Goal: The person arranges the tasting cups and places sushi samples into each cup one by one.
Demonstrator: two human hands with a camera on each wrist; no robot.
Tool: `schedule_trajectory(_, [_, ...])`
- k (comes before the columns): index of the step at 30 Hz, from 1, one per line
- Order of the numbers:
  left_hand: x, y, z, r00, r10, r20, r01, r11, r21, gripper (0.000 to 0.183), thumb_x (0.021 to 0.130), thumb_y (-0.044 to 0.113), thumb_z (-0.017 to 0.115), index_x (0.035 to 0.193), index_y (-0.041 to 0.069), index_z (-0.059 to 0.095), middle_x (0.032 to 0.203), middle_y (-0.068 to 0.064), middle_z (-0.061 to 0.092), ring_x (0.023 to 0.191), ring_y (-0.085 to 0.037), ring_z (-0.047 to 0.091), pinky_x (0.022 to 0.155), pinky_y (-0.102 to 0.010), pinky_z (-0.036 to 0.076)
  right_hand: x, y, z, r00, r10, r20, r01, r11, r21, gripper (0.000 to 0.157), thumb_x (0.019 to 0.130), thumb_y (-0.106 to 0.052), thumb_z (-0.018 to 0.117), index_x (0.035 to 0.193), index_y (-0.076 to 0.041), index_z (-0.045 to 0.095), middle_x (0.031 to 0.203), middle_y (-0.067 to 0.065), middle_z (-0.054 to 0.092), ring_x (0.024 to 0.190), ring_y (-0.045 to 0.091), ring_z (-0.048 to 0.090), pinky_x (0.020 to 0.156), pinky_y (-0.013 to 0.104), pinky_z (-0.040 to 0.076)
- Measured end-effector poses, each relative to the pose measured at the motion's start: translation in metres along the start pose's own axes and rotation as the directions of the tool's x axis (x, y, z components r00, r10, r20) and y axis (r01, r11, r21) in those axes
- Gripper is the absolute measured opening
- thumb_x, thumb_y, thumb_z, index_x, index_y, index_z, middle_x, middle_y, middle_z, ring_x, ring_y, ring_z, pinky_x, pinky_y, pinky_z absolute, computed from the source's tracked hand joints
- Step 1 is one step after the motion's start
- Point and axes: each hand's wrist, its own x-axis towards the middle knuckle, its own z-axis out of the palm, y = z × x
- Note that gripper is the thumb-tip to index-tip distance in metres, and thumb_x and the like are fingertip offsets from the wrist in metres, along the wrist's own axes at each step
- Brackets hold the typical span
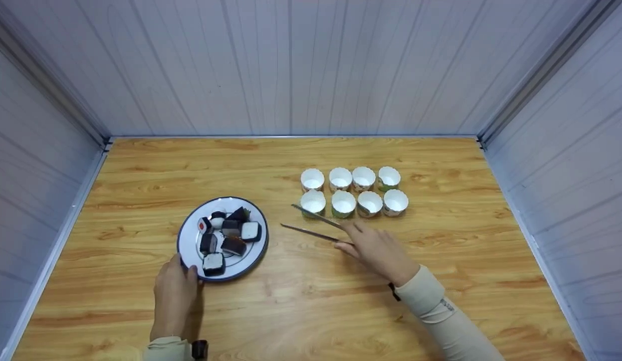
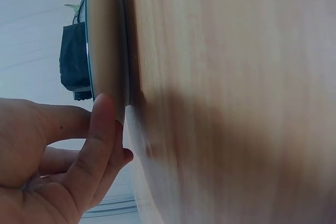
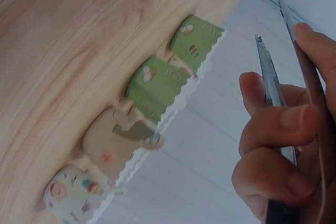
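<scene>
A white plate [image 1: 188, 240] with a blue rim bears several sushi pieces [image 1: 214, 263], dark-sided, some with white tops. My left hand [image 1: 173, 291] holds the plate at its near left edge. In the left wrist view, fingertips [image 2: 105, 103] lie against the plate's outer side. Metal tongs [image 1: 316, 233] are gripped in my right hand [image 1: 381, 253], their tips apart with nothing between them. They point left, the upper arm overlapping the front-left paper cup [image 1: 313, 201] in the head view. In the right wrist view my fingers curl round the tongs [image 3: 273, 77].
Several white-lined paper cups [image 1: 363, 178] stand in two rows right of the plate, with printed green and beige outsides [image 3: 157, 87]. The wooden table [image 1: 290, 311] is enclosed by pale panel walls [image 1: 290, 75] at the back and both sides.
</scene>
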Motion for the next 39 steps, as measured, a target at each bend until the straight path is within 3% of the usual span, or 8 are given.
schedule_trajectory(8, [0.001, 0.0, 0.0, 0.999, -0.035, 0.003, 0.035, 0.999, 0.011, 0.053, 0.102, 0.005, 0.053, 0.144, -0.019, 0.033, 0.136, -0.042, 0.042, 0.131, -0.052, 0.04, 0.108, -0.059, 0.037, 0.025, -0.024, 0.019, 0.995, -0.061, 0.083, 0.065, 0.997, -0.05, 0.044, 0.101, -0.047, 0.055, 0.126, -0.011, 0.061, 0.084, 0.003, 0.06, 0.047, 0.012, 0.043, 0.035, 0.024, 0.033])
schedule_trajectory(13, [0.0, 0.003, 0.002, 1.0, -0.022, 0.003, 0.022, 1.0, 0.005, 0.051, 0.102, 0.005, 0.052, 0.143, -0.018, 0.034, 0.134, -0.04, 0.044, 0.129, -0.051, 0.043, 0.107, -0.058, 0.039, 0.036, -0.033, 0.028, 0.992, -0.073, 0.106, 0.082, 0.993, -0.082, 0.044, 0.101, -0.049, 0.055, 0.123, -0.012, 0.061, 0.086, 0.003, 0.059, 0.047, 0.014, 0.045, 0.035, 0.026, 0.034])
schedule_trajectory(20, [-0.005, 0.002, 0.0, 0.998, 0.056, -0.001, -0.056, 0.998, -0.006, 0.05, 0.101, 0.004, 0.052, 0.141, -0.021, 0.035, 0.133, -0.042, 0.045, 0.128, -0.053, 0.042, 0.106, -0.061, 0.037, 0.043, -0.038, 0.035, 0.991, -0.115, 0.072, 0.125, 0.981, -0.149, 0.042, 0.099, -0.047, 0.059, 0.118, -0.01, 0.062, 0.084, 0.004, 0.06, 0.046, 0.02, 0.053, 0.035, 0.031, 0.042])
schedule_trajectory(31, [-0.002, 0.002, -0.001, 0.999, -0.017, 0.027, 0.017, 1.0, -0.002, 0.053, 0.103, 0.006, 0.051, 0.145, -0.019, 0.031, 0.139, -0.041, 0.039, 0.133, -0.052, 0.038, 0.109, -0.059, 0.035, 0.05, -0.044, 0.038, 0.991, -0.106, 0.081, 0.115, 0.986, -0.12, 0.037, 0.098, -0.047, 0.06, 0.112, -0.012, 0.062, 0.08, 0.001, 0.059, 0.045, 0.018, 0.049, 0.034, 0.029, 0.036])
schedule_trajectory(39, [-0.001, 0.002, 0.001, 0.999, -0.032, 0.017, 0.032, 0.999, 0.0, 0.052, 0.102, 0.005, 0.052, 0.145, -0.018, 0.033, 0.137, -0.04, 0.042, 0.132, -0.051, 0.04, 0.108, -0.058, 0.038, 0.047, -0.042, 0.041, 0.991, -0.131, 0.034, 0.134, 0.984, -0.113, 0.034, 0.096, -0.044, 0.064, 0.108, -0.013, 0.061, 0.075, 0.0, 0.058, 0.042, 0.015, 0.044, 0.033, 0.028, 0.032])
